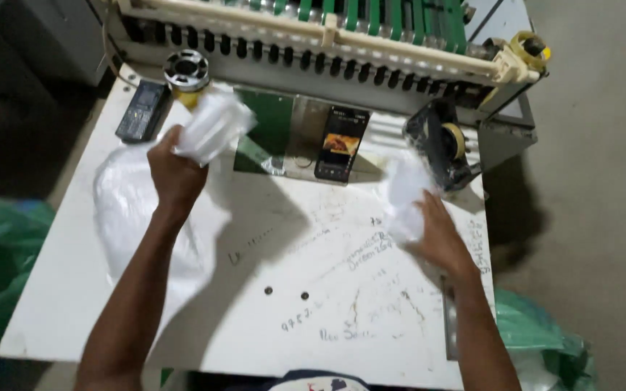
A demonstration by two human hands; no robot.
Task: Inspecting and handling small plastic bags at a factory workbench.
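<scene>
a white bundle (215,124) is clenched in the left hand (175,170) above the surface (291,289); a second white piece (407,199) is pinned by the right hand (440,239). the phone (342,143) could be knocked if either is swung wide.

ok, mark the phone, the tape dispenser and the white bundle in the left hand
phone (341,144): head view, middle of its lit screen.
tape dispenser (440,143): head view, on its black body.
white bundle (214,124): head view, centre of the bundle above the left hand (175,170).
</scene>
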